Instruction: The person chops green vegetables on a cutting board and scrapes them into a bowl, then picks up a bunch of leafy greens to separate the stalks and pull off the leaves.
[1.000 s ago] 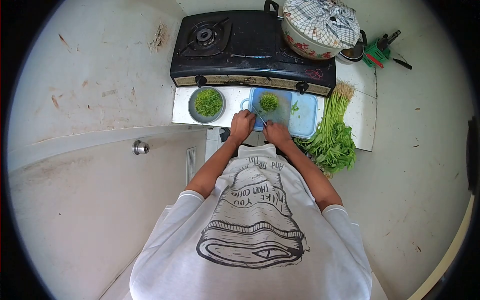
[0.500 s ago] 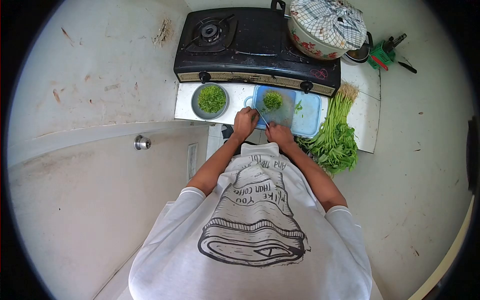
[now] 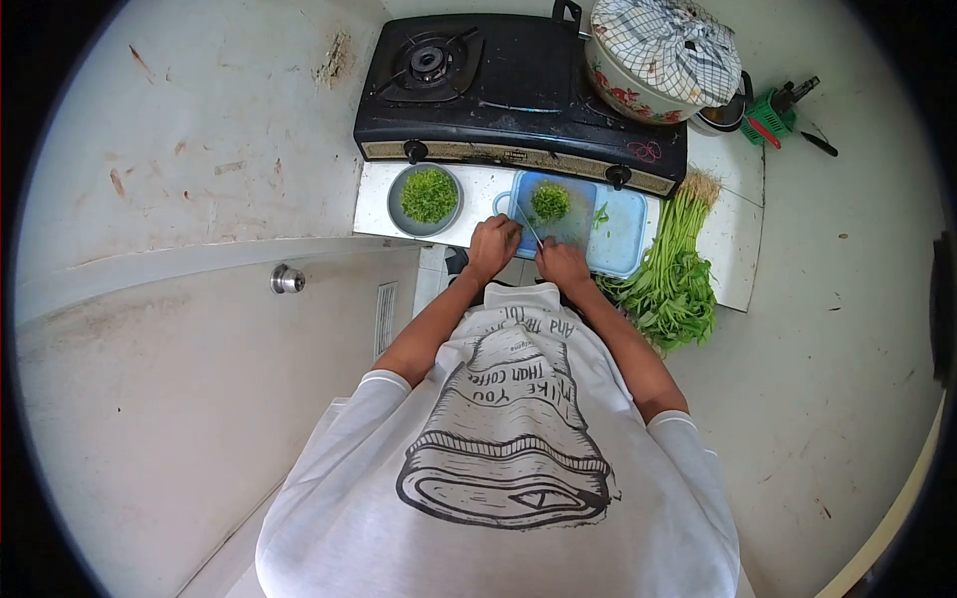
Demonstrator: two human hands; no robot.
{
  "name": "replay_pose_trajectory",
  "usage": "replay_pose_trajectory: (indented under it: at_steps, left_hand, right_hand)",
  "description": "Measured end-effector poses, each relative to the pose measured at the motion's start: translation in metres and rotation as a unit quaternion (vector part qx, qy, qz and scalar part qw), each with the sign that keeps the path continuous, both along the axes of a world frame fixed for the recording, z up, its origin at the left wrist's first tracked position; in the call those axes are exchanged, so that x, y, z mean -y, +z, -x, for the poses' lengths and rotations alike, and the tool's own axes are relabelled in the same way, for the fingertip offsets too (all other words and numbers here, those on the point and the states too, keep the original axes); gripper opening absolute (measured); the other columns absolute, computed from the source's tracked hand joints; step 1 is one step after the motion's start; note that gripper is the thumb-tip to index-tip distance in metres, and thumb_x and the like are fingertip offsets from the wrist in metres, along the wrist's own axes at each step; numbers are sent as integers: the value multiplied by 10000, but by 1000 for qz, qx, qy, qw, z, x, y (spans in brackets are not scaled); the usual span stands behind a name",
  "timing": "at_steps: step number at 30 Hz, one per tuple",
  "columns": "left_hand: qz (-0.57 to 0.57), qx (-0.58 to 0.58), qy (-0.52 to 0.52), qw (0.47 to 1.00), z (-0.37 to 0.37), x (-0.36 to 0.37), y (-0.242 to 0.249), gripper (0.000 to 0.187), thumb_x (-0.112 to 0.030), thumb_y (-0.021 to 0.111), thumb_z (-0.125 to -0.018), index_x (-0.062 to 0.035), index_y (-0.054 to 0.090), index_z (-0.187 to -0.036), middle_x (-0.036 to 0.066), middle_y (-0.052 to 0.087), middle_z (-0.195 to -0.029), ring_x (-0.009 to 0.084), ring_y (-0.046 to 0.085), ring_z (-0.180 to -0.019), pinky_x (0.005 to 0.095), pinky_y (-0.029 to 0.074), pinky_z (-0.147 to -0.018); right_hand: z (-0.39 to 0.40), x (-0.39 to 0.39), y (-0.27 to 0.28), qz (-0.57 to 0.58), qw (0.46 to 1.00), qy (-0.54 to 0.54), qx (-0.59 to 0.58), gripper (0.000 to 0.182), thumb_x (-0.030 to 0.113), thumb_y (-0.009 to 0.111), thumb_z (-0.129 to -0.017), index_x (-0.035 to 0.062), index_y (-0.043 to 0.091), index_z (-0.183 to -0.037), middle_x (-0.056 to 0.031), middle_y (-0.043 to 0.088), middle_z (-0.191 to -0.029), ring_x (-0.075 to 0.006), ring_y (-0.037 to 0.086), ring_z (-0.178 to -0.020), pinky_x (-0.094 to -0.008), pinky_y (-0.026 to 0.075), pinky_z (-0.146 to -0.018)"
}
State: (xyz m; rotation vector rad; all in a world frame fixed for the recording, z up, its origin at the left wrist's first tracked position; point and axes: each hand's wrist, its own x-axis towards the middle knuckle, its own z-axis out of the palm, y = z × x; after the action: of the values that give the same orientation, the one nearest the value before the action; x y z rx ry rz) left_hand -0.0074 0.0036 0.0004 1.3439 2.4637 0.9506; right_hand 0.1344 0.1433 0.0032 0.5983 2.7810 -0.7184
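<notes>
**A:** ok so head cam, looking straight down. The left hand (image 3: 492, 246) is sitting at the near left corner of the blue cutting board (image 3: 618, 234), fingers curled down over what looks like a few green stems, though it's too small to be sure. The right hand (image 3: 561, 264) is right beside it at the near edge of the board, fingers wrapped shut around the handle of a knife (image 3: 531, 230), and the thin blade is angling away toward the far left, between the two hands.

**B:** where's the chopped stuff sitting?

**A:** There's a little pile of chopped greens (image 3: 550, 201) lying on the far part of the board, just beyond the blade tip. A few loose green bits are lying further right on the board. Left of the board, a grey bowl (image 3: 399, 210) is holding more chopped greens, well apart from the hands.

**B:** and around that?

**A:** A big bunch of leafy greens (image 3: 674, 279) is lying right of the board, roots pointing far, leaves pointing near. Beyond it all, a black gas stove (image 3: 518, 90) is standing with a floral pot (image 3: 633, 88) on its right burner, a checked cloth (image 3: 663, 40) draped over the top. A green basket (image 3: 771, 112) is sitting far right. The person's white printed shirt (image 3: 503, 439) is filling the near part of the view.
</notes>
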Motion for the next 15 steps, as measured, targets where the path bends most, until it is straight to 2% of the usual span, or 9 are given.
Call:
replay_pose_trajectory:
  at_steps: [6,12,15]
  left_hand:
    - [2,59,49,997,-1,-4,1,124,-152,726,-815,-74,769,-901,120,695,-865,324,674,-801,444,533,-754]
    - [12,67,47,997,-1,-4,2,100,-141,732,-799,-59,744,-855,118,682,-831,328,668,-783,445,530,-745]
    - [-10,54,47,997,-1,-5,1,93,-132,736,-795,-55,738,-846,116,691,-835,322,676,-794,438,535,-747]
  right_hand:
    - [-4,4,5,14,1000,19,3,335,293,526,-993,-29,622,-989,-265,724,-799,-427,737,-763,-542,590,-724]
    - [-7,6,12,21,1000,20,4,314,275,530,-985,-30,607,-984,-267,725,-810,-422,739,-775,-542,589,-721]
    - [-4,6,-9,13,1000,22,-4,354,311,511,-1012,-30,606,-1020,-273,717,-796,-445,722,-733,-553,582,-683]
